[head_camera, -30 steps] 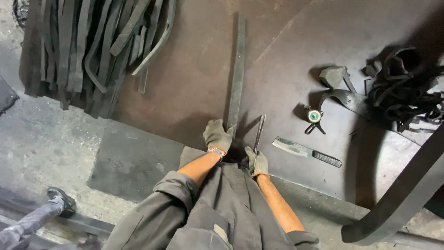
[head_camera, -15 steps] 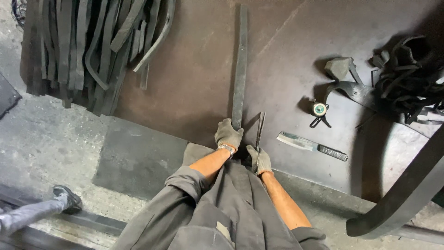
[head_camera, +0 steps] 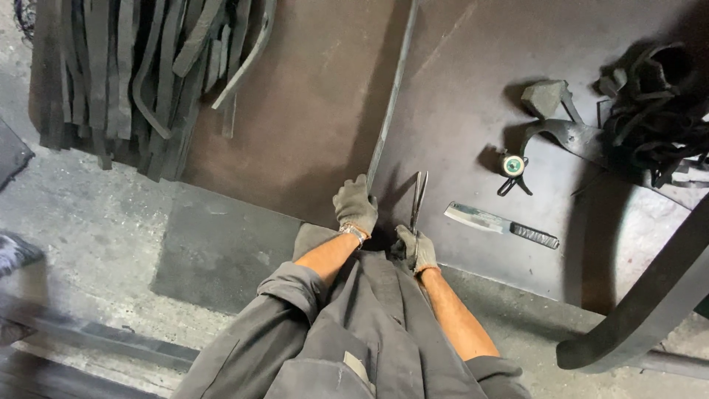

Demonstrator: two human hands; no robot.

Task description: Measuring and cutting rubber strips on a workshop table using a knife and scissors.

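Note:
A long dark rubber strip (head_camera: 391, 96) stands on edge across the brown board (head_camera: 310, 111), running away from me. My gloved left hand (head_camera: 355, 206) grips its near end. Just to the right, my gloved right hand (head_camera: 413, 250) holds the handles of a pair of large shears (head_camera: 419, 196), whose blades point away from me alongside the strip's end. Whether the blades touch the strip is not clear.
A heap of cut rubber strips (head_camera: 140, 66) lies at the top left. A cleaver-like knife (head_camera: 501, 224), a small round green-capped object (head_camera: 512, 165), a metal tool (head_camera: 561, 125) and tangled black scraps (head_camera: 657, 111) lie on the right. A thick curved black band (head_camera: 650, 303) crosses the lower right.
The view has shifted slightly, so both hands sit a little to the right in the frame. The hands keep their grip on the strip and the shears.

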